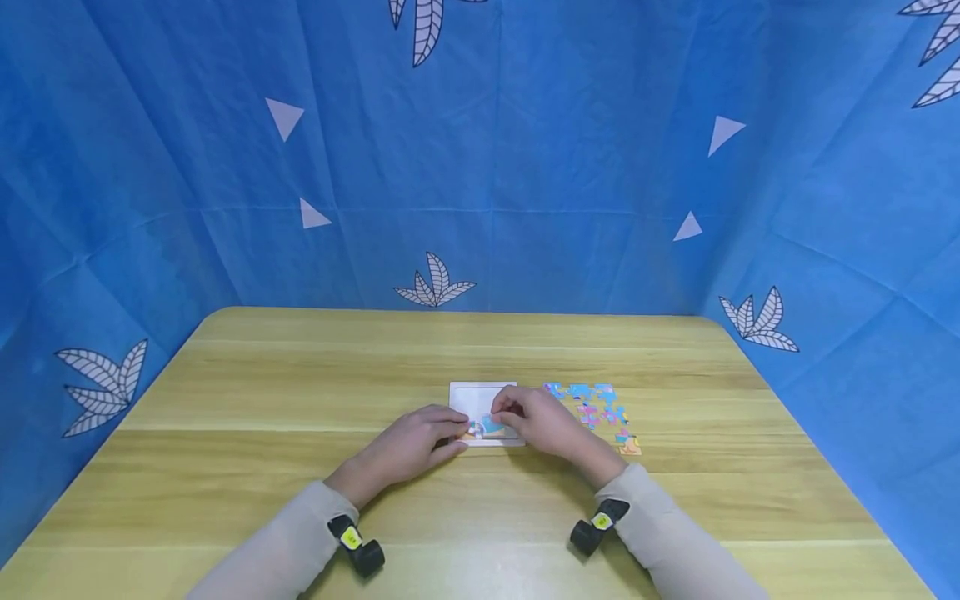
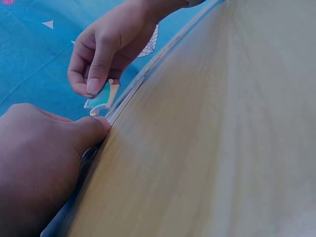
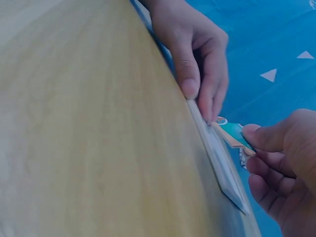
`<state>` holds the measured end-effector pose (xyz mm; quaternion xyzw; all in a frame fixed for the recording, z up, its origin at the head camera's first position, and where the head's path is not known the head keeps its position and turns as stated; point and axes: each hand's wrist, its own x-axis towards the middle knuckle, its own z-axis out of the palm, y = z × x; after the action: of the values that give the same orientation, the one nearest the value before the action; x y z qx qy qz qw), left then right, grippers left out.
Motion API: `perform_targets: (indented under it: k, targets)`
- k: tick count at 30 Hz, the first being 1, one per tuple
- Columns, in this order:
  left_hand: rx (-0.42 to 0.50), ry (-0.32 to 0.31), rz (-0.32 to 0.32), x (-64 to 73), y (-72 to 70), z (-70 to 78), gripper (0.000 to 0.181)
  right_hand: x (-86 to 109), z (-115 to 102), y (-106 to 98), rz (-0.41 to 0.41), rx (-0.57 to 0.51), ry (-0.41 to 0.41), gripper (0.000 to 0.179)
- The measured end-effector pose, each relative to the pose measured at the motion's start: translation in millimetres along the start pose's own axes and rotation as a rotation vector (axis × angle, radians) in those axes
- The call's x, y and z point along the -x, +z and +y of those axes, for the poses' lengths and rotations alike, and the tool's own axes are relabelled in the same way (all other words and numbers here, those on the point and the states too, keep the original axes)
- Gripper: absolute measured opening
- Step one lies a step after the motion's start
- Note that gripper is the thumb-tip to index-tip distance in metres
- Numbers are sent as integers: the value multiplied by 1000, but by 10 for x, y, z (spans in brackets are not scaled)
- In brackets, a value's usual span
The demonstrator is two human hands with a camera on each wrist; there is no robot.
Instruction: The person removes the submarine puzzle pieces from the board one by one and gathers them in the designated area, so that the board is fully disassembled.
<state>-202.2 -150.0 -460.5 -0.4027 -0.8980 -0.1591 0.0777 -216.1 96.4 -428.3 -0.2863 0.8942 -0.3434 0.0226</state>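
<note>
A small puzzle tray (image 1: pixel 482 395) with a pale rim lies on the table between my hands. My right hand (image 1: pixel 551 425) pinches a teal and orange puzzle piece (image 3: pixel 233 133) between thumb and fingers, over the tray's near part. In the right wrist view the piece is tilted. My left hand (image 1: pixel 412 442) rests on the tray's near left corner, thumb on the near rim and fingers extended inward. Its fingertips are close to the piece; whether they touch it I cannot tell. Some coloured picture shows beside the left fingertips, partly hidden by the hands.
Several loose puzzle pieces (image 1: pixel 588 408), blue and pink, lie right of the tray behind my right hand. An orange-toned piece (image 1: pixel 628 443) sits nearer, by the right forearm. A blue curtain (image 1: pixel 487 150) with leaf and triangle prints surrounds the wooden table (image 1: pixel 300 358).
</note>
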Motion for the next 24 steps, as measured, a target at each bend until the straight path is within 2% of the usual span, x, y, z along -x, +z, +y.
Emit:
perform_targets:
  k: [7,16,24]
  targets:
    - [-11,3,-3,-13,-18,-8,38,14,43,-103,-6,-46,-12,4]
    - [-3,1,-17,-27,-32,6,39,109,86,-266,0,-148,61,6]
    - [1,-2,-25,-6,-22,6,39,218,159,-352,10,-144,85,5]
